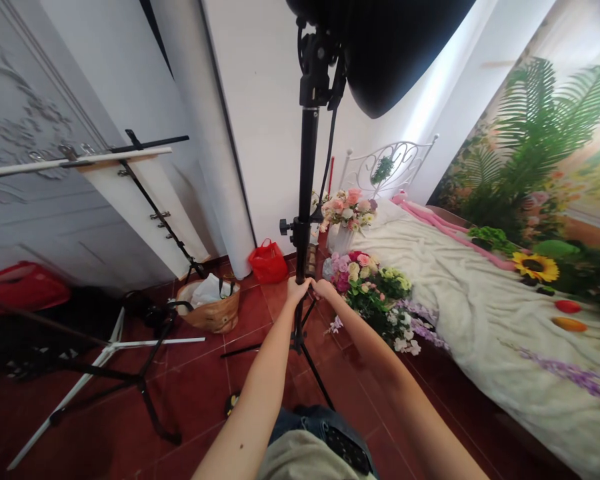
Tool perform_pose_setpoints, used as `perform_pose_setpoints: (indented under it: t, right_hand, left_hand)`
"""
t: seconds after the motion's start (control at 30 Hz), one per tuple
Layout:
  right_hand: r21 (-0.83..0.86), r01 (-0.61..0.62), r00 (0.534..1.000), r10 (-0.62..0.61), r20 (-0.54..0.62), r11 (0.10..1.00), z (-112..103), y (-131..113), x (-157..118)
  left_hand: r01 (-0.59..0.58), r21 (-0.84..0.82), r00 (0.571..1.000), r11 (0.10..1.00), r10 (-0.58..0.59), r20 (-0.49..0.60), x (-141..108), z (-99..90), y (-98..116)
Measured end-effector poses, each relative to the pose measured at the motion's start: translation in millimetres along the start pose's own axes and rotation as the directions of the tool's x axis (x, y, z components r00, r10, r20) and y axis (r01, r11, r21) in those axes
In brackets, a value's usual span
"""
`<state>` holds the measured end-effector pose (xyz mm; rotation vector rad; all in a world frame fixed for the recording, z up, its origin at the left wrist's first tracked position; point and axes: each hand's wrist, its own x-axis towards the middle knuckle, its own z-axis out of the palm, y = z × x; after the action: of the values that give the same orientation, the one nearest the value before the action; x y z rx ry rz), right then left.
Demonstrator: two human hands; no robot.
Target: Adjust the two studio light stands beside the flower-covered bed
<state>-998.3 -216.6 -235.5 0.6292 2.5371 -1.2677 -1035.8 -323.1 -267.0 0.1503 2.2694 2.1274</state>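
A black light stand [307, 160] rises in front of me, with a large black lamp head [395, 53] on top. My left hand [298, 291] is wrapped round its lower pole. Close beside it, my right hand [324, 289] is closed against the pole's right side; what its fingers hold is hidden. Above both hands, a black clamp knob [285, 227] sticks out to the left of the pole. A black cable [331, 133] hangs down along the pole. The stand's legs [316, 375] spread over the red tiled floor below my hands.
To the right, several bunches of flowers [363, 267] stand by a bed with a cream blanket [430, 267]. A red bag [269, 262] and a woven basket [213, 310] sit at the left. White stand legs [155, 343] and a black stand [145, 387] reach across the floor there.
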Motion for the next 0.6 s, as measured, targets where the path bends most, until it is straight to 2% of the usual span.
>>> perform_pose_setpoints:
  t: [0.07, 0.13, 0.2, 0.3, 0.4, 0.6]
  right_hand:
    - [-0.131, 0.090, 0.979, -0.112, -0.170, 0.987, 9, 8, -10]
    - [-0.259, 0.201, 0.921, -0.272, -0.279, 0.945, 16, 17, -19]
    - [-0.311, 0.308, 0.878, -0.394, -0.271, 0.899, 21, 25, -23]
    - [-0.295, 0.443, 0.830, -0.511, -0.222, 0.847, 23, 33, -20]
    - [-0.260, 0.488, 0.812, -0.543, -0.213, 0.833, 26, 35, -8]
    - [-0.289, 0.458, 0.814, -0.527, -0.244, 0.841, 31, 33, 13]
  left_hand:
    - [-0.013, 0.010, 1.000, 1.000, 0.013, -0.007, 0, -0.6, 0]
    - [-0.018, 0.017, 1.000, 1.000, 0.019, -0.017, 0, -1.2, 0]
    - [-0.011, 0.017, 1.000, 1.000, 0.011, -0.013, 0, -2.0, 1]
    - [0.000, 0.018, 1.000, 1.000, 0.000, -0.003, 0, -3.0, 2]
    - [0.004, 0.007, 1.000, 1.000, -0.004, 0.003, 0, -3.2, 1]
    - [-0.006, 0.000, 1.000, 1.000, 0.006, -0.004, 4, -2.5, -5]
